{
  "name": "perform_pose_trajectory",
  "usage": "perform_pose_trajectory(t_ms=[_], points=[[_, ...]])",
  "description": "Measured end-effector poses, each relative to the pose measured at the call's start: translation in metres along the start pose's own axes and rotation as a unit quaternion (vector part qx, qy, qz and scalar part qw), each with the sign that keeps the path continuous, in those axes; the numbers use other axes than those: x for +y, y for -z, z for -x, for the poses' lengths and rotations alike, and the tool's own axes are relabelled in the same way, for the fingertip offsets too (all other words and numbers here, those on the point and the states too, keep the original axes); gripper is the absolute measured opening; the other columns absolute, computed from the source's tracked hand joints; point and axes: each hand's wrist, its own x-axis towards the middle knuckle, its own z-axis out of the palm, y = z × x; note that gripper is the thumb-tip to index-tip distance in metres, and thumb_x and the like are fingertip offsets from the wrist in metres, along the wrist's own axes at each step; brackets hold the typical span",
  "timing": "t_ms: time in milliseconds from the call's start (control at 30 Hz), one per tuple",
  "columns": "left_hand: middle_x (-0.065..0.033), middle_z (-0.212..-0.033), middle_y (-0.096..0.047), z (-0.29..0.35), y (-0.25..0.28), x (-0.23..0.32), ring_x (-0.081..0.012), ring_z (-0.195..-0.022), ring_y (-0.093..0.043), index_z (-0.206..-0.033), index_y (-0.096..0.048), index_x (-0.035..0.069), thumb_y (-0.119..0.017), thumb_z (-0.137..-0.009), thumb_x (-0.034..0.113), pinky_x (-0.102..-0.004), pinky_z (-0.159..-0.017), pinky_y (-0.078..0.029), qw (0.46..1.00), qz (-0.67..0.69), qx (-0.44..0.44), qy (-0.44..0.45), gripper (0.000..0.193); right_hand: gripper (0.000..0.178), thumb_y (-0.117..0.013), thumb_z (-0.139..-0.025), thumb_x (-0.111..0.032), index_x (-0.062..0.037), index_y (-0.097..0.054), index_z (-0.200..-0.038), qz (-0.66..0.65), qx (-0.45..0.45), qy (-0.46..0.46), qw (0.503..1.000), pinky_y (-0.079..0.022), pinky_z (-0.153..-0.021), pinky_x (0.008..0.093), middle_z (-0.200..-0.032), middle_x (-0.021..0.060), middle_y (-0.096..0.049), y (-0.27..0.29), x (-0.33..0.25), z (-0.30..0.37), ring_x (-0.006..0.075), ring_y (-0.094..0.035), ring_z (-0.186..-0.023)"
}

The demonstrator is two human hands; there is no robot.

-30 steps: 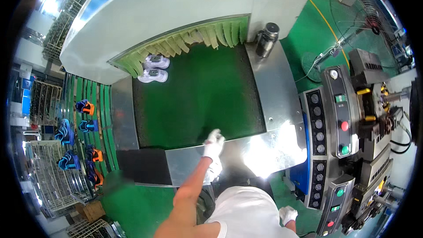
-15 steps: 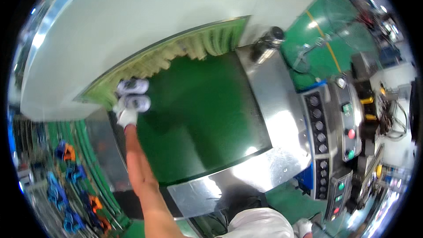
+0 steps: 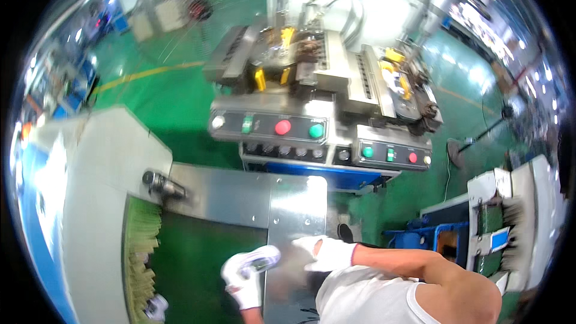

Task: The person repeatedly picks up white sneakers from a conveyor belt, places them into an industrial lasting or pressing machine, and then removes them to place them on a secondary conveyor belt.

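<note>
My left hand, in a white glove, is closed around a white and purple shoe. It holds the shoe above the edge between the green belt and the metal ledge. My right hand, also white-gloved, reaches in from the right beside the shoe, a small gap away from it. Its fingers look apart and hold nothing, though motion smears them a little. Another pale shoe sits at the fringed green curtain of the white machine housing.
A dark and silver cylinder lies on the ledge by the housing. Beyond the ledge stands a press machine with a button panel and a second panel. A fan stands at the right. Blue frames are at lower right.
My view has turned right toward the press machine. The left hand has carried one shoe away from the curtain to the ledge. My right hand has come up near it.
</note>
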Motion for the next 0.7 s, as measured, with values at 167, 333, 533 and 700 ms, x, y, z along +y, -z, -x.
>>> perform_pose_trajectory(t_ms=[167, 333, 533, 700], points=[[-0.0152, -0.099, -0.073, -0.060, -0.116, 0.197, -0.0306, -0.089, -0.072, -0.108, -0.072, 0.003, -0.076, -0.084, 0.016, -0.0363, -0.084, -0.056, 0.957, -0.039, -0.253, -0.140, 0.028, 0.039, -0.065, -0.076, -0.009, -0.0014, -0.061, -0.114, -0.008, 0.076, -0.123, 0.990, -0.054, -0.083, 0.0457, -0.102, 0.0227, -0.067, 0.106, 0.015, 0.010, 0.0425, -0.065, -0.100], [-0.0197, -0.114, -0.069, -0.092, -0.228, 0.356, -0.0344, -0.103, -0.069, -0.120, -0.066, 0.001, -0.079, -0.085, 0.015, -0.0406, -0.088, -0.055, 0.862, 0.081, -0.292, -0.405, 0.040, 0.041, -0.076, -0.082, -0.018, -0.0048, -0.062, -0.118, -0.246, 0.386, -0.001, 0.889, -0.052, -0.090, 0.0378, -0.109, 0.0132, -0.068, 0.186, 0.124, 0.107, 0.0250, -0.066, -0.101], [-0.0174, -0.142, -0.053, -0.126, -0.379, 0.424, -0.0274, -0.128, -0.058, -0.147, -0.041, 0.000, -0.060, -0.100, 0.007, -0.0382, -0.109, -0.046, 0.888, 0.231, -0.323, -0.231, 0.051, 0.072, -0.068, -0.084, -0.007, -0.0069, -0.041, -0.150, -0.664, 0.471, -0.002, 0.581, -0.044, -0.108, 0.0360, -0.140, 0.0076, -0.051, 0.200, 0.180, 0.222, 0.0216, -0.051, -0.128], [-0.0218, -0.138, -0.059, -0.177, -0.556, 0.458, -0.0293, -0.129, -0.058, -0.143, -0.047, -0.004, -0.065, -0.098, 0.026, -0.0389, -0.109, -0.045, 0.924, 0.114, -0.327, -0.164, 0.057, 0.082, -0.065, -0.083, -0.010, -0.0053, -0.028, -0.157, -0.705, 0.549, 0.017, 0.449, -0.043, -0.113, 0.0429, -0.149, 0.0112, -0.046, 0.192, 0.213, 0.273, 0.0275, -0.049, -0.136]])
